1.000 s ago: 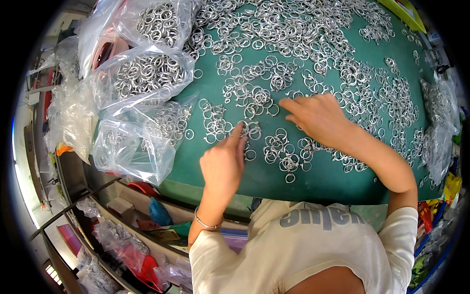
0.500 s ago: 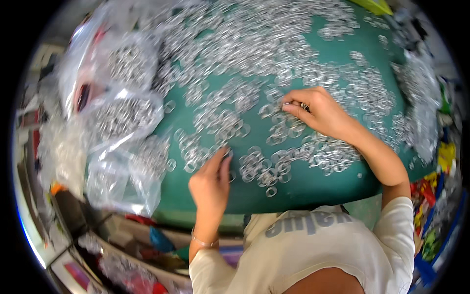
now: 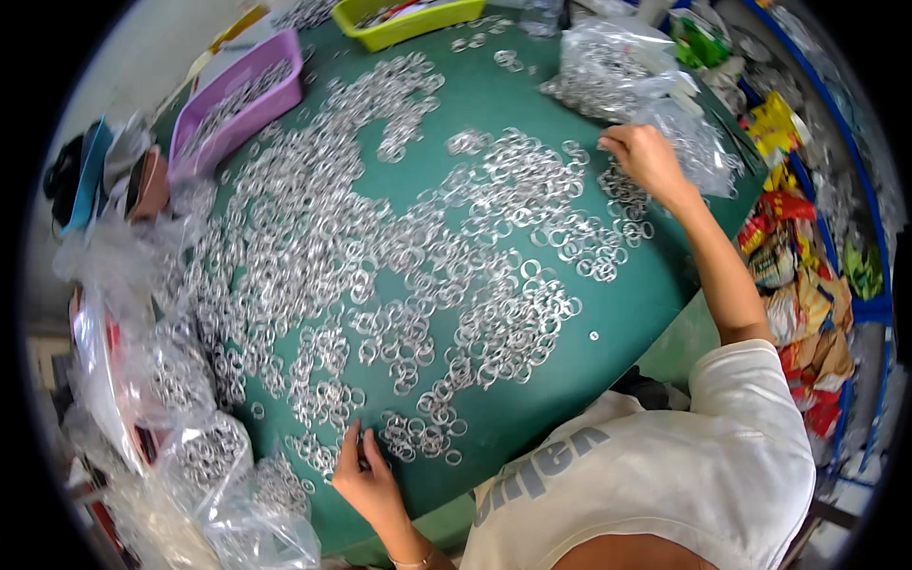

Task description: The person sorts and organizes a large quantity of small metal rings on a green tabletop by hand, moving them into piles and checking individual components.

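Observation:
Many small silvery rings (image 3: pixel 313 204) lie scattered in piles over the green table (image 3: pixel 560 356). My left hand (image 3: pixel 369 484) is at the near edge of the piles, its forefinger and thumb apart, with no ring visible between them. A small cluster of rings (image 3: pixel 423 437) lies just to its right. Farther off to the right, my right hand (image 3: pixel 648 161) has its fingers and thumb pinched together. It hovers over a separate heap of rings (image 3: pixel 622 195), beside a clear plastic bag (image 3: pixel 698 142). Whatever its fingertips hold is too small to make out.
Another clear bag filled with rings (image 3: pixel 608 71) stands at the far right. A purple tray (image 3: pixel 237 100) and a yellow-green tray (image 3: pixel 408 21) sit along the far edge. More bags of rings (image 3: pixel 209 451) crowd the left side. Shelves with colourful packages (image 3: pixel 784 237) stand to the right.
The view has swung to the right, bringing both trays and the shelves into sight. My right hand has moved from the middle piles to the heap by the bags. My left hand's fingers have parted.

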A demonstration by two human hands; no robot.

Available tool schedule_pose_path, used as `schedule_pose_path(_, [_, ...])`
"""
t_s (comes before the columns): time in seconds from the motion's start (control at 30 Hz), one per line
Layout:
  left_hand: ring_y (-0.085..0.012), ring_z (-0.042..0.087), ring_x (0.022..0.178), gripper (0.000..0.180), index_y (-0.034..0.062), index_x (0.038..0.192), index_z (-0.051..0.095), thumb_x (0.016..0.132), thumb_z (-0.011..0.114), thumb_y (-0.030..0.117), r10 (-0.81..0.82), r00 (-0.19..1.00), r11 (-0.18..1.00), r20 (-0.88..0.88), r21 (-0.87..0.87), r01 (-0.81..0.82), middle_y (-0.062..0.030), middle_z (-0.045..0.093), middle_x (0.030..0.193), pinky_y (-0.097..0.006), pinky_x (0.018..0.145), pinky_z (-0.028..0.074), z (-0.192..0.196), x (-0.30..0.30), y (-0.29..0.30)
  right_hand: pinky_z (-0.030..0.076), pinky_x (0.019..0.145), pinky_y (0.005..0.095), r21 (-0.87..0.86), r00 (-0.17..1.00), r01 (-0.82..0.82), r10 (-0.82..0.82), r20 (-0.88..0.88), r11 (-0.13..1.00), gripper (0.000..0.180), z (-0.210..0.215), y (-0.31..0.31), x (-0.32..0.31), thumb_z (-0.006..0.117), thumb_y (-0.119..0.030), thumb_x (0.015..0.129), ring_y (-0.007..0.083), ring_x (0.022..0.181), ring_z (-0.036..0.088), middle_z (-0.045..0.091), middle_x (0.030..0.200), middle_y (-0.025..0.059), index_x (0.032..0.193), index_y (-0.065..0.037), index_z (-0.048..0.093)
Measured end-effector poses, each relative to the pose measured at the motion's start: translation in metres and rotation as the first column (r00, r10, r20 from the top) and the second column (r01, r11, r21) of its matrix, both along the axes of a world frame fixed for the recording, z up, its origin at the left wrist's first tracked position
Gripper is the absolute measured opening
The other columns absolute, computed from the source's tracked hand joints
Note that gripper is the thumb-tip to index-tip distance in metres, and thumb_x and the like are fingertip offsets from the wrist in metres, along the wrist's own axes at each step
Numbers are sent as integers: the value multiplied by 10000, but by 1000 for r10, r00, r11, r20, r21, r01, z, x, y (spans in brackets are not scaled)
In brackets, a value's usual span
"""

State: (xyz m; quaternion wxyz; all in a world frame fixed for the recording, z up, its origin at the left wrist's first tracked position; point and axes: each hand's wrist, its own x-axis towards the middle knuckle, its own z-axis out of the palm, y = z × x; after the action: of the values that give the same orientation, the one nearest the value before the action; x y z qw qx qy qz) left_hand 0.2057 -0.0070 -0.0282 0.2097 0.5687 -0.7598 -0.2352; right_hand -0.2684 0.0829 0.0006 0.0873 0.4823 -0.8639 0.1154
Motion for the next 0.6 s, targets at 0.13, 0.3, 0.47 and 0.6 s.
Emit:
schedule_pose_path(0.13, [-116, 301, 431, 181, -56, 971, 636, 817, 598, 33, -1, 1000, 999, 17, -34, 1, -82, 448, 521, -294, 395, 249, 2, 3, 5, 466, 674, 315, -271, 974, 34, 28, 223, 962, 224, 36, 35, -10, 591, -186, 856, 206, 727, 616, 665, 820, 126, 924, 20, 643])
schedule_pose_path(0.3, [-114, 295, 436, 196, -68, 972, 632, 820, 598, 50, -46, 997, 999, 55, -20, 47, -75, 414, 502, -302, 399, 244, 2, -7, 10, 437, 614, 277, -537, 870, 491, -360, 336, 686, 310, 41, 134, -136, 598, -288, 841, 108, 669, 551, 646, 731, 84, 958, -7, 658])
schedule_pose_path(0.47, [-87, 296, 439, 191, -40, 967, 644, 825, 592, 76, -48, 997, 998, 62, -48, 51, -38, 402, 490, -283, 401, 238, 8, -13, 16, 493, 783, 387, -166, 774, 632, -611, 165, 757, 271, -8, 174, -208, 604, -298, 813, 313, 882, 631, 659, 905, 164, 980, -97, 677])
schedule_pose_path(0.6, [-97, 300, 429, 184, -43, 954, 641, 824, 592, 78, -71, 992, 990, 100, -112, 82, -50, 398, 478, -299, 396, 249, 12, -17, 24, 494, 759, 427, -30, 710, 705, -704, 36, 709, 231, -22, 178, -212, 622, -283, 800, 326, 856, 626, 657, 929, 146, 937, -108, 685])
